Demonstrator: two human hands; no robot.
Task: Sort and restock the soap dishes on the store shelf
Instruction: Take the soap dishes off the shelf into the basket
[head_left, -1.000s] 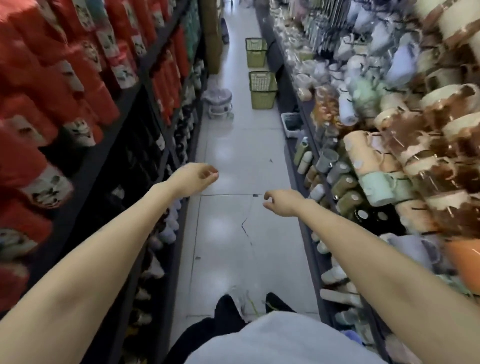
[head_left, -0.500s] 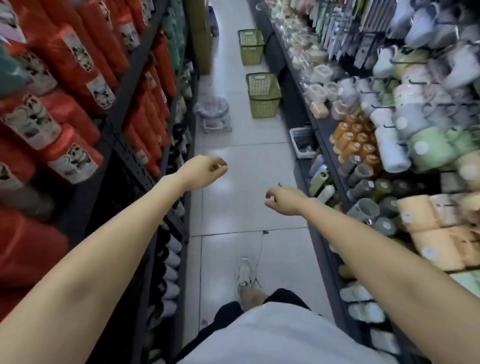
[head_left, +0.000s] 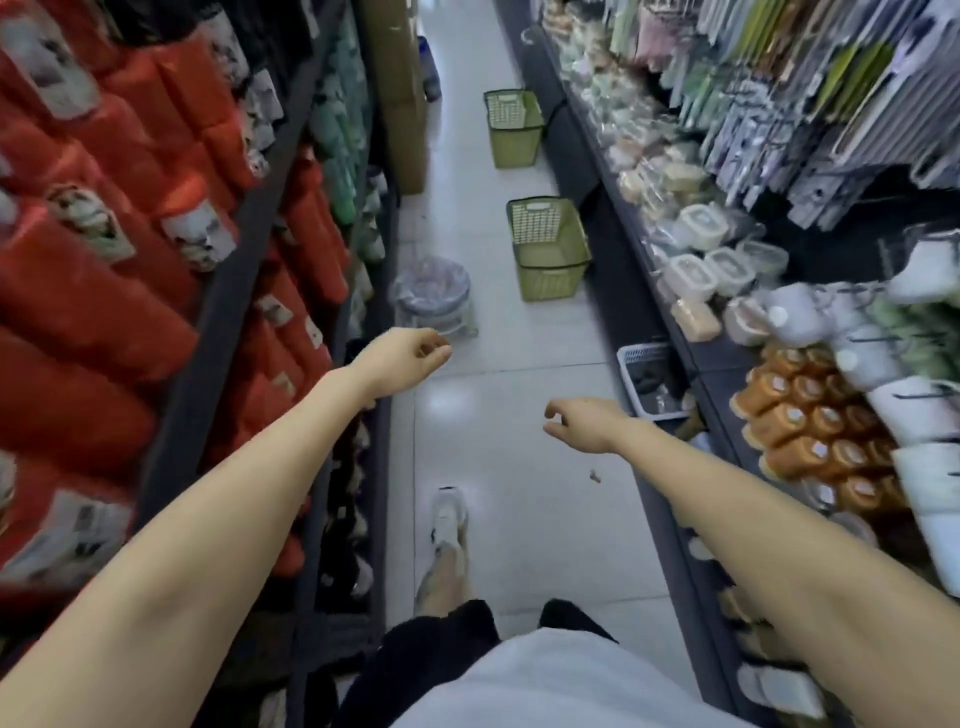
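Observation:
I am in a narrow store aisle with both arms stretched out in front. My left hand (head_left: 402, 358) hangs over the floor near the left shelf, fingers loosely curled, holding nothing. My right hand (head_left: 584, 423) hangs lower and to the right, also loosely curled and empty, close to the right shelf's edge. The right shelf (head_left: 670, 332) carries clear lidded plastic containers (head_left: 696, 275), orange-brown pieces (head_left: 810, 421) and pale cups (head_left: 914, 410). Blur keeps me from telling which of these are soap dishes.
Two green baskets (head_left: 548, 249) (head_left: 511, 127) stand on the floor along the right shelf. A small white basket (head_left: 649, 379) sits at its foot. A bagged stack (head_left: 434, 299) lies by the left shelf of red packs (head_left: 104, 291). A cardboard box (head_left: 397, 104) stands further back.
I have walked forward down the aisle, so the green baskets and bagged stack are nearer. One foot has stepped ahead. Both hands stay out in front, empty.

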